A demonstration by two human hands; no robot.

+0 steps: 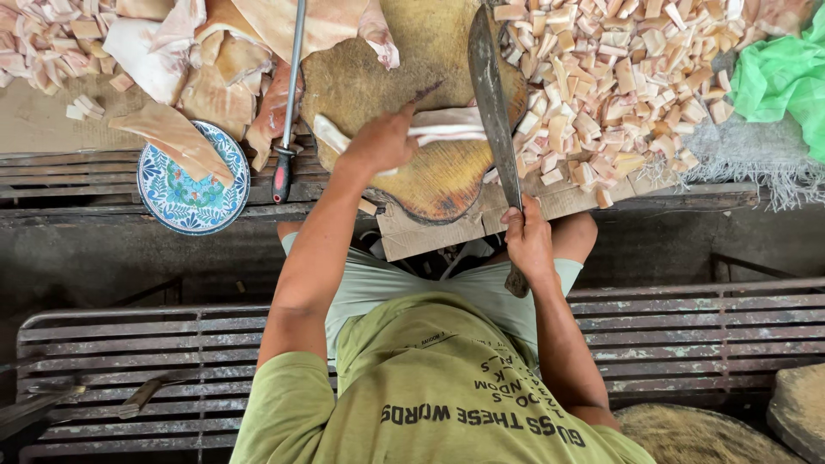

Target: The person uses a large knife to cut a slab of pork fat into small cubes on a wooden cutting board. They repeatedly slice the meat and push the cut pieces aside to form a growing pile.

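Plate [176, 202], blue patterned, sits far left on the slatted metal surface [77, 167] w/ a slab of pale meat [172, 137] lying across its rim. Just right of it a sharpening rod [288, 94] w/ red-black handle points away from the person, bigger meat slabs [232, 69] beside it. Left hand [378, 142] next: fingers pressed together, pinning strips of fatty meat [443, 129] flat on the round wooden chopping block [430, 185] at centre, forefinger stretched out along them. Block rests on a bit of cardboard [464, 228] at the surface edge. Long dark knife [491, 103] runs away from the person, its blade touching the strips' right ends. Right hand [528, 241] is wrapped tight round the knife handle, near the person's lap. Right of the block, a big heap of small meat cubes [619, 77] spreads over the surface, well apart from the left hand. Far right, green plastic bag [782, 77] on grey frayed cloth [739, 159].
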